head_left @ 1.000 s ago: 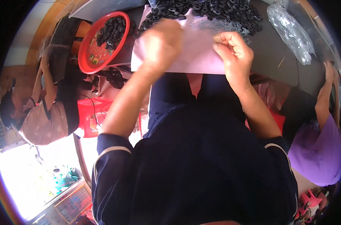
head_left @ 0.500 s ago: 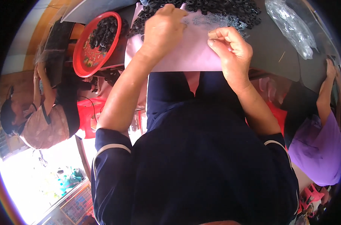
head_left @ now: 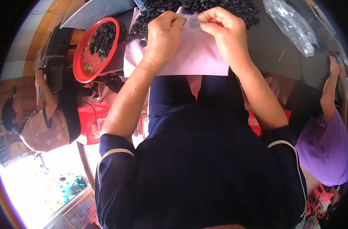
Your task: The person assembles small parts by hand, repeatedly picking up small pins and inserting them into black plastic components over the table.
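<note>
My left hand (head_left: 164, 36) is over the far part of a pink cloth (head_left: 197, 61), thumb and fingers pressed together. What sits in that pinch is too small or hidden to make out. Across from it, my right hand (head_left: 229, 36) is also closed in a pinch, and its content cannot be told. A narrow gap separates the two sets of fingertips. Between and beyond them lies a patch of small grey pieces (head_left: 195, 23). Many small black ring-like pieces (head_left: 143, 28) are heaped along the cloth's far side, partly behind my hands.
A red basin (head_left: 77, 65) holding more black pieces (head_left: 103, 40) stands left on the dark table (head_left: 273, 49). At the far right lies a clear plastic bag (head_left: 290, 28). One person (head_left: 47, 128) sits at the left, another in purple (head_left: 325, 149) at the right.
My right hand has moved away from me and leftward, over the cloth. The left hand has come slightly nearer to me, and the fingertips of both hands are now closer together.
</note>
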